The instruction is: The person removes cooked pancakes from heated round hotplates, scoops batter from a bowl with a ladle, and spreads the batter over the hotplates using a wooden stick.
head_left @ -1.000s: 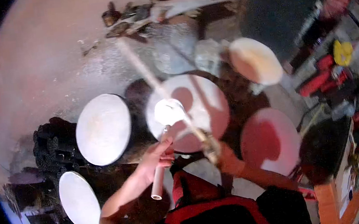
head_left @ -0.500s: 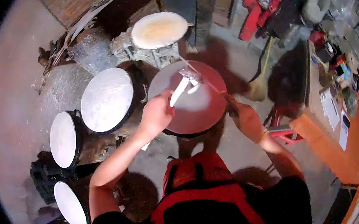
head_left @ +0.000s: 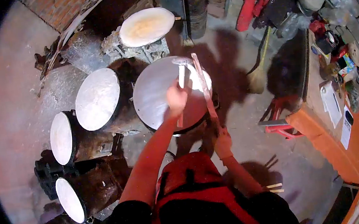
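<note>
The griddle [head_left: 153, 93] is standing ahead. Over its right side a stick [head_left: 206, 91] is slanting, the right hand [head_left: 223, 144] gripping it; over its middle the left hand [head_left: 177, 97] is gripping a shorter tool [head_left: 182, 76] beside a white patch [head_left: 195, 81]. Working the surface seems to be underway; the next move is probably calling for keeping the 2 tools apart.

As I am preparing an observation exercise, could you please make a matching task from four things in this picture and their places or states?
1. Long stick
2. Left hand
3. Broom
4. Papers

A. Lying on the table
B. Between the round plate and the table
C. Held in the right hand
D. Closed on a handle

Pairs: 1-C, 2-D, 3-B, 4-A
</note>
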`<move>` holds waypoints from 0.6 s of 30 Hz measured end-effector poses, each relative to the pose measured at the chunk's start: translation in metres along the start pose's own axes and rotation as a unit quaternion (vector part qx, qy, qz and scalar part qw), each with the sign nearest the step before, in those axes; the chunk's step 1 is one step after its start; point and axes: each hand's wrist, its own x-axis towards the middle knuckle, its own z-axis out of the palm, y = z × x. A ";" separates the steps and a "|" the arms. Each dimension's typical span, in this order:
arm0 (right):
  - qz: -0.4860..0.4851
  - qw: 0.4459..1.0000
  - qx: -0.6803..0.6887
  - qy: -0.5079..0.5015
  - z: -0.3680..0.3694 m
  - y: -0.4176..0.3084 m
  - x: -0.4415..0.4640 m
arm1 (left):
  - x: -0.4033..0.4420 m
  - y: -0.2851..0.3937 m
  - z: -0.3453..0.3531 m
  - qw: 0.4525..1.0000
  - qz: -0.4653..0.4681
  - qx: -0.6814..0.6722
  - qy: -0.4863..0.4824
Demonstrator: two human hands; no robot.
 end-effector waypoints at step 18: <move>0.115 0.835 0.534 0.063 0.100 -0.069 0.005 | -0.135 -0.075 -0.205 0.860 -0.356 -0.363 0.041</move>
